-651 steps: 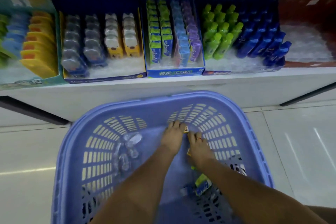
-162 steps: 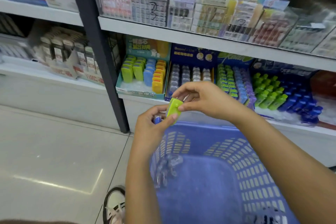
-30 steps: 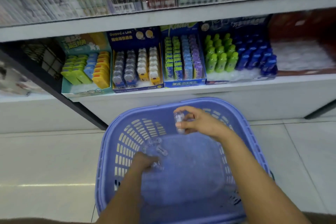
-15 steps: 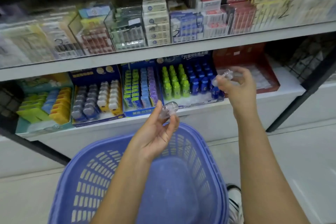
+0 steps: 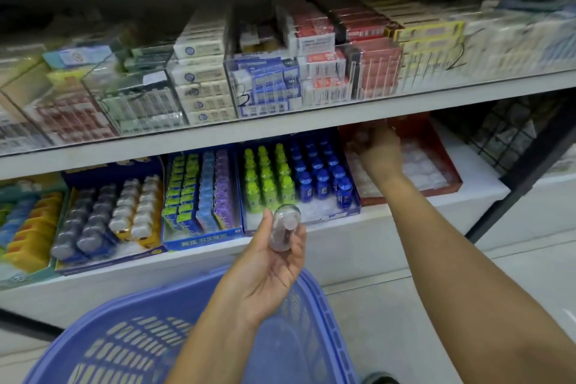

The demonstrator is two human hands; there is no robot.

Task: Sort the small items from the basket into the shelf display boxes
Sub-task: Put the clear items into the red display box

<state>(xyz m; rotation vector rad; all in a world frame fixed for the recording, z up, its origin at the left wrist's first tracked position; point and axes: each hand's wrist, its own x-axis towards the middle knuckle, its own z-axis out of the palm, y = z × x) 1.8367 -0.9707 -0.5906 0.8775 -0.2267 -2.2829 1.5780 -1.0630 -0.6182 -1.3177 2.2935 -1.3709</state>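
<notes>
Head view. Right hand [image 5: 378, 150] is reached into the red display box [image 5: 436, 192], a shallow cardboard tray lined with bumpy white plastic, back of hand up. Its fingers are motion-blurred, with a glassy smear at the tips; cannot tell if anything is gripped. Left hand [image 5: 268, 268] is forward of the red box and off its left corner, palm up, fingers and thumb curled round a clear capsule [image 5: 285, 229], a rounded, translucent plastic shell with a pale core. Just left of the red box stand ranks of glossy green bottles [image 5: 265, 178] and blue bottles [image 5: 318, 174]. Basket [image 5: 330, 330] sits below and left of the red box: lavender moulded plastic with slotted walls.
</notes>
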